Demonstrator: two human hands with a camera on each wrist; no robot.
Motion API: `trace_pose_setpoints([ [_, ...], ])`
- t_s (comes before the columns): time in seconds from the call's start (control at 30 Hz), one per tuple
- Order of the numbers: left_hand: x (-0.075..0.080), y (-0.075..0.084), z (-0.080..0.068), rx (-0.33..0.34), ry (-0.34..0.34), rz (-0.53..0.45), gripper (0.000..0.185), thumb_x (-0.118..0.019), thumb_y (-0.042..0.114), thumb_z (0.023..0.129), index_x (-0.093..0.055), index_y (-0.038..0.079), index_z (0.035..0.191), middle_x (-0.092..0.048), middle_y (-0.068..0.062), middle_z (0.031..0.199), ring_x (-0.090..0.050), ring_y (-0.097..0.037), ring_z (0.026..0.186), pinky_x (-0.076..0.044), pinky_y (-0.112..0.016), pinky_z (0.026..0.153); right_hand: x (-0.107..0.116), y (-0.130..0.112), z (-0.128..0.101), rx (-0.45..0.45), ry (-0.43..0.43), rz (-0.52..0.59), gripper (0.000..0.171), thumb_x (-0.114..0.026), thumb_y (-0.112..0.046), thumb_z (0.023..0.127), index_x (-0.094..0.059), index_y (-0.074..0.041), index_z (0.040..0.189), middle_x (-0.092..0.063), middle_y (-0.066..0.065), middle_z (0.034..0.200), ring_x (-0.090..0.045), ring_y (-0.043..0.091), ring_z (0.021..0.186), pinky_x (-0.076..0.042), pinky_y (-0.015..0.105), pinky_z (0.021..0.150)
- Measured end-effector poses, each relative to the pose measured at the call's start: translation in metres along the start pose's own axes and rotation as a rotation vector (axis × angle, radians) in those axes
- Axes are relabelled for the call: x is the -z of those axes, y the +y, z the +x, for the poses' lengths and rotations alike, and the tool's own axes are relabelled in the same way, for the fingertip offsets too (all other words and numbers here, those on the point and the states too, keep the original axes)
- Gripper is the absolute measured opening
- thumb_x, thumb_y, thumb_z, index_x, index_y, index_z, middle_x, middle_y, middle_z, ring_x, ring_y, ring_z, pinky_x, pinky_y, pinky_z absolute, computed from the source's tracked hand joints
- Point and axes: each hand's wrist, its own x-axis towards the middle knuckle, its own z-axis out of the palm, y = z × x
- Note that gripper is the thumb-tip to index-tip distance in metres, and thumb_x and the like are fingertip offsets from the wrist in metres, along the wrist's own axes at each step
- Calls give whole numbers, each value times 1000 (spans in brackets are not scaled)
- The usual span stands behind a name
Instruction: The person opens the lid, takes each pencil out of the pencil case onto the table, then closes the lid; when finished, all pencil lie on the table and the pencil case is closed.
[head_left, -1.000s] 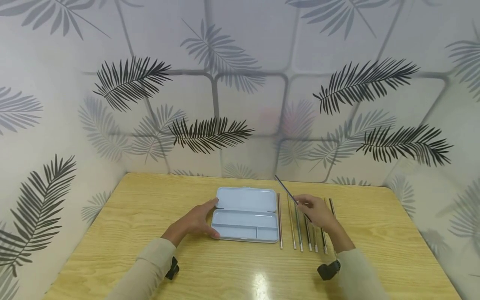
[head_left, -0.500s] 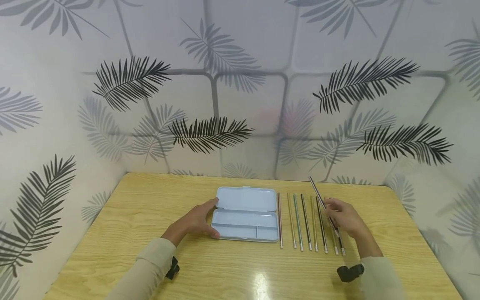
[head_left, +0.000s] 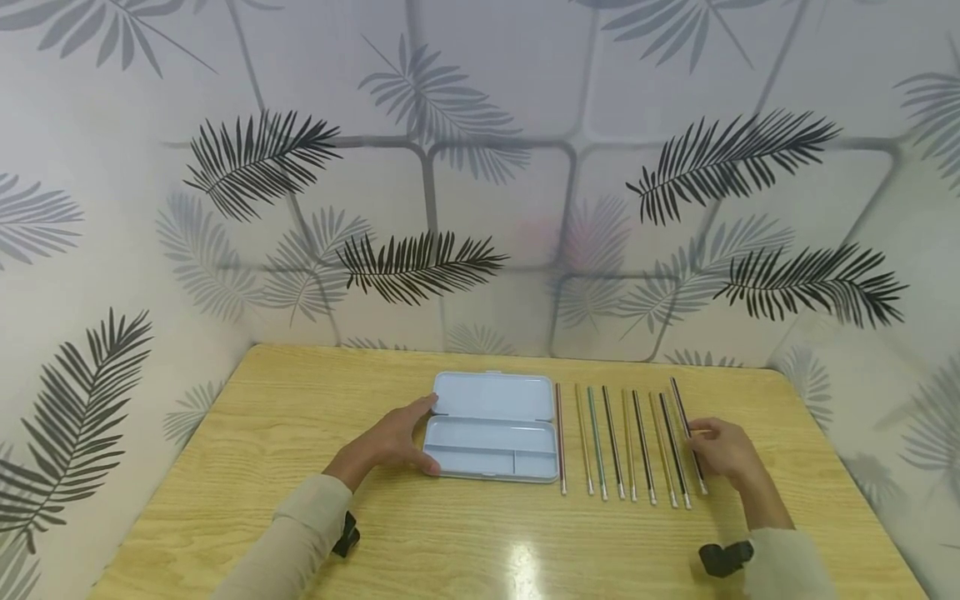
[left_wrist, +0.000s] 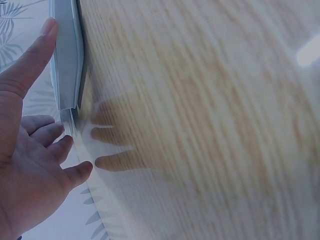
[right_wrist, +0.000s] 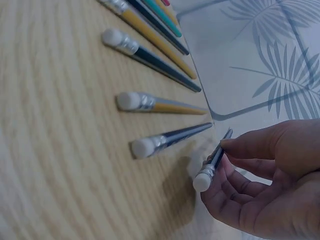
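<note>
My right hand (head_left: 726, 450) pinches a dark pencil (head_left: 680, 404) between thumb and fingers at the right end of a row of pencils. In the right wrist view the pencil's white eraser (right_wrist: 202, 182) points toward the camera, and a shadow falls on the table beneath. Left of it lie a black pencil (head_left: 672, 446) and a yellow pencil (head_left: 663, 433). My left hand (head_left: 393, 437) rests at the left side of an open light-blue pencil case (head_left: 468, 461), thumb at its front corner and fingers spread. In the left wrist view the thumb touches the case's side (left_wrist: 67, 65).
Several more pencils, among them a red pencil (head_left: 560, 433) beside the case and a green pencil (head_left: 596, 442), lie roughly parallel with erasers toward me. The case lid (head_left: 492, 396) lies back behind its divided tray. A patterned wall (head_left: 480, 317) borders the wooden table (head_left: 300, 392) behind.
My right hand has carried the dark pencil rightward across the row and lowered it toward the table at the right end. The left hand and the case have stayed in place.
</note>
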Motion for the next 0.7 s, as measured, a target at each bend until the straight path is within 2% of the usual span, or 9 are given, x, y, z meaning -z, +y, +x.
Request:
trace_pose_setpoints([
  [0.2,1,0,1,-6,3,-9,120,-89,35,59,-18,4,152,-20,-16,158,-20,-32,146,-22,-47,119,1,7,0,-19,30,-64,41,-51,-8,91,-48,15,124,-58,36,111,-65,25,82,-57,33,63],
  [0.33,0,-1,1,-13,5,-9,121,-89,36,58,-19,4,151,-20,-16,158,-20,-33,146,-22,-47,119,0,6,-1,-18,59,-109,40,-54,-9,89,-52,15,120,-62,34,106,-66,23,77,-56,32,60],
  [0.5,-1,-2,1,-6,0,-10,121,-89,37,58,-19,6,152,-20,-14,158,-20,-31,146,-22,-46,120,-1,3,-3,-40,65,-86,39,-57,-9,86,-54,16,116,-66,29,97,-63,16,66,-55,30,57],
  [0.6,-1,-3,1,-9,1,-5,122,-90,37,57,-19,6,152,-20,-14,158,-20,-31,146,-22,-46,119,1,-1,-3,-43,50,-83,40,-56,-11,88,-54,15,117,-66,30,101,-64,16,66,-56,30,58],
  [0.7,-1,-4,1,-9,8,4,121,-90,38,57,-20,6,151,-21,-14,158,-21,-31,146,-23,-46,119,2,-8,-1,-18,46,-132,42,-53,-15,91,-54,13,121,-62,33,111,-67,25,76,-57,36,64],
])
